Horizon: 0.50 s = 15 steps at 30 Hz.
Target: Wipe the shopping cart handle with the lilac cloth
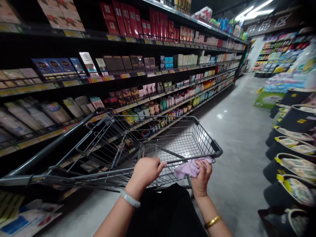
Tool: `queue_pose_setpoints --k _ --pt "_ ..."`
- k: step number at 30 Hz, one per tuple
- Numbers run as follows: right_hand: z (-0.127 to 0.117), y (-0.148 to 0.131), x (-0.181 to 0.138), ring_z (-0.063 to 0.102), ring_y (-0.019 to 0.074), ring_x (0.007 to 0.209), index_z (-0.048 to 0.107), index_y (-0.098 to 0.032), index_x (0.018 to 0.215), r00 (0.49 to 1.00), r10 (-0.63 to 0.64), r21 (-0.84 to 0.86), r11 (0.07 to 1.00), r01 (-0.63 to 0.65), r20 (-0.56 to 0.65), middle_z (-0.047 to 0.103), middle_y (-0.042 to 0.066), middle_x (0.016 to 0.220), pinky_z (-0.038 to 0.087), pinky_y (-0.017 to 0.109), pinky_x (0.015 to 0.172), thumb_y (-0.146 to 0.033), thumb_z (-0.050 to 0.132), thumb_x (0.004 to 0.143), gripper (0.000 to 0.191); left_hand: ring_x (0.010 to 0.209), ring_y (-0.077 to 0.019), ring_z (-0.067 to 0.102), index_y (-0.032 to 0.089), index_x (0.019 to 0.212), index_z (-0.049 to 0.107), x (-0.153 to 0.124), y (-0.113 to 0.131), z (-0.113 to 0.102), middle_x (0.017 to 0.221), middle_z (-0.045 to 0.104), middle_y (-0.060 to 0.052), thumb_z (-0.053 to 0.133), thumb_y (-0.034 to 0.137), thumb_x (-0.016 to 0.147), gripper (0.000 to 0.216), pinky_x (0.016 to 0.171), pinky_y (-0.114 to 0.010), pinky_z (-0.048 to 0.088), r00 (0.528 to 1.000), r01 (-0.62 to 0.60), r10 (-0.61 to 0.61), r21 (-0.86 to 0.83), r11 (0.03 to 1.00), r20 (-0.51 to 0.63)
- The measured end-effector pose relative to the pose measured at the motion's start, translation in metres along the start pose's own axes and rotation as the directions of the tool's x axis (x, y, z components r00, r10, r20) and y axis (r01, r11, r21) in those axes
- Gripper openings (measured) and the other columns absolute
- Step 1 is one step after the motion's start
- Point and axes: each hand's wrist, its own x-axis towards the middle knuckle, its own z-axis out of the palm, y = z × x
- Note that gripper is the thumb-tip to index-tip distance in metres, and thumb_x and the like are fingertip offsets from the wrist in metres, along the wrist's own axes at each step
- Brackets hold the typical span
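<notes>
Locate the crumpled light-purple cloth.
In the head view, lower right of centre, the cloth is in the person's bare right hand, by a corner of the grey metal-wire shopping cart.

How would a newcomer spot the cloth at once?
Find the cart beside the shelves. Along its near side is the right hand. The cloth is bunched in that hand, its soft lilac folds standing out from the cart's grey metal.

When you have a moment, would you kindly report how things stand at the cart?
Left hand closed on the cart, at its near rim. Right hand holding cloth against that rim, near the corner. Shelves beyond the cart; buckets off to the right.
</notes>
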Motion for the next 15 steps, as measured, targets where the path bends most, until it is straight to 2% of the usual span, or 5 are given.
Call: queue_pose_setpoints --k 4,7,11,13,15 --pt "0.018 0.041 -0.034 0.047 0.0313 0.115 0.055 -0.022 0.111 0.996 0.04 -0.006 0.999 -0.039 0.076 0.045 0.014 0.118 0.046 0.056 0.095 -0.013 0.05 0.082 0.032 0.074 -0.0229 0.067 0.024 0.086 0.068 0.006 0.0 -0.002 0.076 0.071 -0.007 0.019 0.064 0.096 0.064 0.067 -0.03 0.043 0.999 0.025 -0.025 0.003 1.0 0.033" --pt "0.026 0.046 -0.036 0.048 0.0307 0.114 0.055 -0.022 0.11 0.99 0.115 0.018 0.993 -0.117 0.083 0.046 0.014 0.115 0.045 0.055 0.095 -0.013 0.049 0.081 0.032 0.075 -0.0227 0.067 0.025 0.085 0.068 0.012 -0.001 -0.004 0.076 0.071 -0.006 0.018 0.063 0.097 0.063 0.067 -0.029 0.042 0.999 0.037 -0.037 0.007 0.999 0.037" --pt "0.024 0.001 0.005 0.049 0.0289 0.116 0.053 -0.023 0.113 0.983 0.152 0.146 0.975 -0.166 0.102 0.05 0.012 0.115 0.044 0.052 0.097 -0.012 0.045 0.079 0.036 0.075 -0.0232 0.067 0.024 0.086 0.067 0.017 -0.003 -0.004 0.076 0.071 -0.007 0.017 0.063 0.097 0.065 0.067 -0.03 0.042 0.998 0.044 -0.045 0.019 0.999 0.042" --pt "0.023 -0.032 0.025 0.048 0.0286 0.119 0.052 -0.024 0.114 0.992 0.069 0.25 0.964 -0.095 0.11 0.049 0.011 0.118 0.043 0.051 0.1 -0.013 0.049 0.079 0.037 0.076 -0.0237 0.067 0.024 0.086 0.068 0.018 -0.004 -0.004 0.077 0.072 -0.007 0.017 0.063 0.097 0.065 0.067 -0.03 0.043 0.998 0.051 -0.052 0.022 0.998 0.044" --pt "0.027 -0.056 0.028 0.05 0.0265 0.115 0.055 -0.024 0.113 0.991 -0.013 0.28 0.96 -0.024 0.13 0.048 0.011 0.117 0.044 0.05 0.099 -0.012 0.05 0.082 0.034 0.077 -0.024 0.068 0.023 0.087 0.069 0.017 -0.005 -0.005 0.078 0.072 -0.008 0.018 0.063 0.097 0.066 0.067 -0.03 0.043 0.998 0.054 -0.055 0.023 0.998 0.039"
